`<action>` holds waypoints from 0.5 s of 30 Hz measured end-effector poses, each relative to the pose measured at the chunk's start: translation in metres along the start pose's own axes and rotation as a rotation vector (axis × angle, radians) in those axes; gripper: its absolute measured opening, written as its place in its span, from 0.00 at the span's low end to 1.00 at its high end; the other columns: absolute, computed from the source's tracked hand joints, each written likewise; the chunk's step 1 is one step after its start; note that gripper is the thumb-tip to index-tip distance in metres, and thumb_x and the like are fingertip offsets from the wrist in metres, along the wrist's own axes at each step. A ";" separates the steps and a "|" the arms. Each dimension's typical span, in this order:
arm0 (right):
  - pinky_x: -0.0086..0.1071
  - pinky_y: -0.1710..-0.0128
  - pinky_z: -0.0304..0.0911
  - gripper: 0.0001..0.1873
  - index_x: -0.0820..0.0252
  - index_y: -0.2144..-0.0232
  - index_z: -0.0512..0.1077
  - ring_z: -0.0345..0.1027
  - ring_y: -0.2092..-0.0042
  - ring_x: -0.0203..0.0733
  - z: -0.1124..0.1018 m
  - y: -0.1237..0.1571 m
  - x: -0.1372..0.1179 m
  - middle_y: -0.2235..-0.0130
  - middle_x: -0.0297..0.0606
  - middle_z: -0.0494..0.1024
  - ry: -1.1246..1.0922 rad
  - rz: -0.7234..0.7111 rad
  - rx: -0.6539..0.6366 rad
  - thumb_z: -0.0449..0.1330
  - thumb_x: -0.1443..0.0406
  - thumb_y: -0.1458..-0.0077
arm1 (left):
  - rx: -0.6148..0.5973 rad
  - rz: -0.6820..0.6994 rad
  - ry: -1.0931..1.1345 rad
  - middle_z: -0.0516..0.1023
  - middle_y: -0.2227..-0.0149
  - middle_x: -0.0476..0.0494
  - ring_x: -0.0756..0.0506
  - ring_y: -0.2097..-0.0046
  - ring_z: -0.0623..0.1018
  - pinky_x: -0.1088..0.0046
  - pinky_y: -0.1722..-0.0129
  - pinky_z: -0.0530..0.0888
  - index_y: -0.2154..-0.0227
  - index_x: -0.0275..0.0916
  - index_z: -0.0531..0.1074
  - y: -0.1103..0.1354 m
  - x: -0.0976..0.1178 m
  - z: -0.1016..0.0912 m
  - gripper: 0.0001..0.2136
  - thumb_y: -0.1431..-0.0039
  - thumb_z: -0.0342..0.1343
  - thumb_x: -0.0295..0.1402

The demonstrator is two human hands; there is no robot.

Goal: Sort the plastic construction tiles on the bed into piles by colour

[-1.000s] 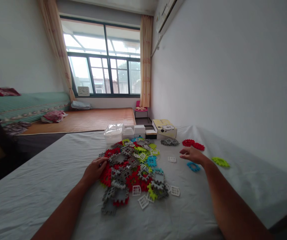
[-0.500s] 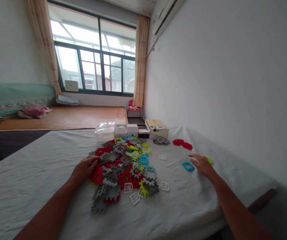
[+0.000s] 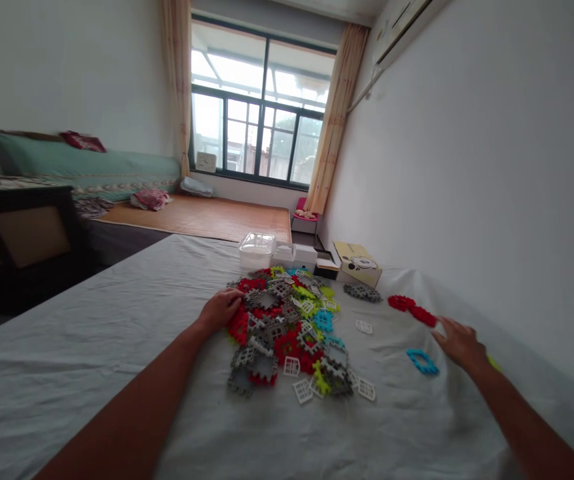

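A heap of interlocking plastic building panels lies in front of me, with red pieces, grey pieces, lime-green ones and blue ones mixed together. My left hand rests at the heap's left edge, its fingers loosely bent against red and grey panels. My right hand reaches to the right with fingers extended, the fingertips at the near end of a pair of red panels. I cannot tell whether they press on it. A blue frame panel lies just left of that hand. A lime-green piece is partly hidden behind the wrist.
Behind the heap stand a clear plastic box, small white boxes and a yellow box. Grey panels and a white lattice piece lie apart on the sheet. The wall borders the right side.
My right hand has moved away from beside the blue frame, forward to the red panels. My left hand stays at the heap's edge. The view has turned left.
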State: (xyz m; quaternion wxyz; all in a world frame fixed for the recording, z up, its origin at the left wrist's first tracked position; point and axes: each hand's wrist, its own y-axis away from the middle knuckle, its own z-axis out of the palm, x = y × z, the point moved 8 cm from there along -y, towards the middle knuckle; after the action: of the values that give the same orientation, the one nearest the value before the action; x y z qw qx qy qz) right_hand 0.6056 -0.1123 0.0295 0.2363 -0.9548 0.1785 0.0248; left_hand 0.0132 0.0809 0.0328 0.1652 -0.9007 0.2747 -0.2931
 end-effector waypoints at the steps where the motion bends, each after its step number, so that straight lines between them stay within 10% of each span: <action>1: 0.49 0.46 0.50 0.26 0.58 0.53 0.69 0.60 0.46 0.54 -0.002 -0.005 -0.039 0.49 0.52 0.69 -0.048 -0.074 -0.029 0.46 0.55 0.51 | 0.004 0.008 0.000 0.77 0.59 0.45 0.45 0.56 0.74 0.68 0.52 0.67 0.63 0.41 0.75 0.000 0.000 0.000 0.15 0.45 0.45 0.37; 8: 0.42 0.47 0.56 0.21 0.55 0.49 0.66 0.60 0.47 0.46 -0.007 0.023 -0.305 0.49 0.40 0.71 -0.438 -0.667 -0.221 0.50 0.62 0.45 | 0.014 0.013 0.021 0.77 0.59 0.45 0.45 0.56 0.73 0.68 0.52 0.67 0.63 0.42 0.75 0.002 0.001 0.000 0.14 0.45 0.45 0.36; 15: 0.42 0.49 0.58 0.24 0.58 0.49 0.65 0.62 0.49 0.47 0.032 0.017 -0.332 0.52 0.43 0.72 -0.472 -0.630 -0.175 0.56 0.61 0.49 | 0.011 0.008 0.022 0.76 0.59 0.45 0.45 0.56 0.73 0.69 0.52 0.67 0.63 0.42 0.75 0.002 0.000 0.002 0.13 0.45 0.46 0.35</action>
State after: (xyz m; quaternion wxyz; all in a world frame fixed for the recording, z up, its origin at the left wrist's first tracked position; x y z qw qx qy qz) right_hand 0.2897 -0.0022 0.0368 0.1846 -0.9474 -0.1849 0.1847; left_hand 0.0137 0.0800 0.0303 0.1683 -0.8954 0.2786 -0.3039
